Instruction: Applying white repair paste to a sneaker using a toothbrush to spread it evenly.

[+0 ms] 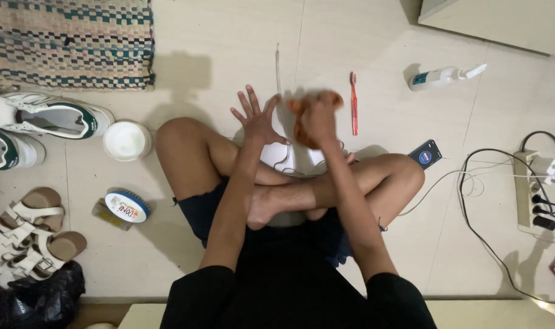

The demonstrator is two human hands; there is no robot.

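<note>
I sit cross-legged on the tiled floor. My left hand (pixel 257 117) is spread open, fingers apart, its palm resting on a white shoe (pixel 289 155) that lies in front of my legs. My right hand (pixel 319 119) is closed around an orange cloth (pixel 303 113), blurred, held over the shoe just right of the left hand. The shoe is mostly hidden behind both hands and forearms. A loose white lace (pixel 278 67) runs away from the shoe across the tiles.
A red toothbrush (pixel 353 103), a white spray bottle (pixel 442 77) and a small dark tin (pixel 425 154) lie to the right. A power strip with cables (pixel 529 189) is far right. Left: white tub (pixel 127 141), brush (pixel 126 205), sneakers (pixel 39 119), sandals (pixel 30 234), woven rug (pixel 70 39).
</note>
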